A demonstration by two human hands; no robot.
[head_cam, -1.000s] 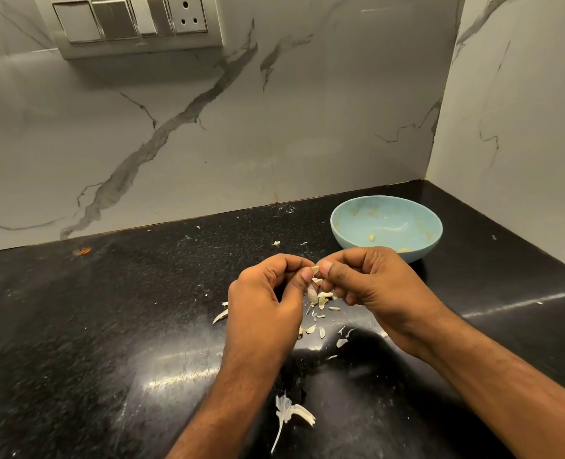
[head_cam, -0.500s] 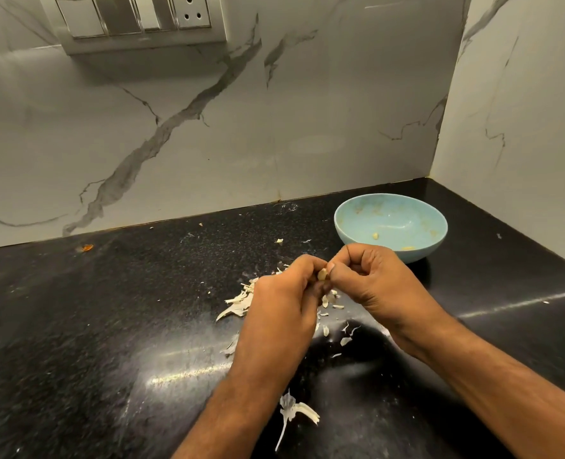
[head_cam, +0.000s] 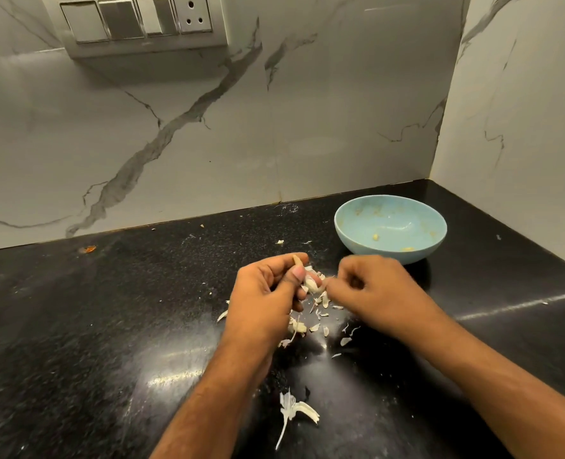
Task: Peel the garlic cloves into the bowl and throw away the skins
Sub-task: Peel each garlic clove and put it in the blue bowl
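My left hand (head_cam: 268,293) pinches a small garlic clove (head_cam: 311,285) between thumb and fingers, just above the black counter. My right hand (head_cam: 372,293) is beside it, slightly blurred, its fingertips touching the clove's skin. Under and around both hands lie several loose garlic skins (head_cam: 321,301). A light blue bowl (head_cam: 350,240) stands behind my right hand and holds a couple of peeled clove pieces (head_cam: 376,237). A larger papery skin with a stalk (head_cam: 294,410) lies nearer to me, between my forearms.
The black granite counter (head_cam: 109,326) meets marble walls at the back and the right, forming a corner behind the bowl. A switch panel with a socket (head_cam: 135,23) sits high on the back wall. An orange scrap (head_cam: 90,249) lies at far left.
My hands, pressed together before, have parted slightly, and the right one has shifted right, tugging at the skin. The clove now shows between them. More skins lie on the counter.
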